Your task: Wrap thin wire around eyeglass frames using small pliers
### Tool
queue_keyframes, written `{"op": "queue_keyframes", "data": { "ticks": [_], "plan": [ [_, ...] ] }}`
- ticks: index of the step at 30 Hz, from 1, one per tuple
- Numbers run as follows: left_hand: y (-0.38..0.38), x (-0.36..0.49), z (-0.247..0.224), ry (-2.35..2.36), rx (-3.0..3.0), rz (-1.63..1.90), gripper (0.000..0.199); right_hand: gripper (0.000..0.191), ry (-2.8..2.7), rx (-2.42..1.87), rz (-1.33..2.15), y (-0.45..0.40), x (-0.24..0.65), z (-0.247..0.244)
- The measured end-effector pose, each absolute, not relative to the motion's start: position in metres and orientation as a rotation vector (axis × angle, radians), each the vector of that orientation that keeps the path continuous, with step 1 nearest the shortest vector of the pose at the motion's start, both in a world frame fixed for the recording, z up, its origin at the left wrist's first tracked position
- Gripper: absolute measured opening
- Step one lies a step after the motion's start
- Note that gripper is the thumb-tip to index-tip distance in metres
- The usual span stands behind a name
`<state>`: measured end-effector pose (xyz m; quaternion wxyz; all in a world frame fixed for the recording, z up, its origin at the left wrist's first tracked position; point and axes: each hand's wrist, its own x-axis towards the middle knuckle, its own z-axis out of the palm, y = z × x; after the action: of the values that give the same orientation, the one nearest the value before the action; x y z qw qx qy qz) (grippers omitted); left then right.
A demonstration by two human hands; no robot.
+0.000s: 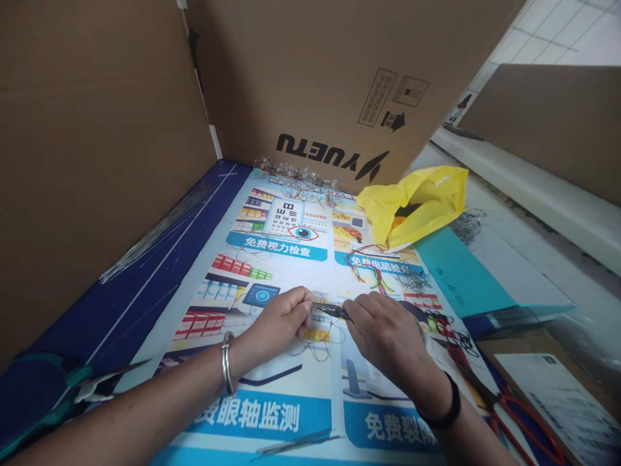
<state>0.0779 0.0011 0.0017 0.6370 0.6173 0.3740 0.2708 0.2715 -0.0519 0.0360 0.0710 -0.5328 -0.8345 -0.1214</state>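
Observation:
In the middle of the printed poster, my right hand is closed round the handles of small dark pliers. The pliers' tip points left and meets the fingertips of my left hand. Those fingers are pinched together on a thin wire, whose fine loops hang below them; the exact pinched end is hidden. A silver bangle is on my left wrist and a black band on my right. Red and green threads lie just beyond my right hand.
Cardboard walls stand at the back and left. A yellow bag, teal folder and red-handled scissors are at right. Green-handled scissors lie at left. Wire bundles sit at the back; straight wires lie in front.

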Motion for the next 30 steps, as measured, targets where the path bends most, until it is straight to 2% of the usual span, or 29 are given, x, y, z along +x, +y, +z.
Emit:
{"op": "queue_keyframes", "data": {
  "ticks": [30],
  "plan": [
    [0.0002,0.0789,0.0040,0.893,1.446,0.605,0.022,0.010,-2.500,-1.652,-0.356,-0.0541,0.2715,0.0327]
  ]
}}
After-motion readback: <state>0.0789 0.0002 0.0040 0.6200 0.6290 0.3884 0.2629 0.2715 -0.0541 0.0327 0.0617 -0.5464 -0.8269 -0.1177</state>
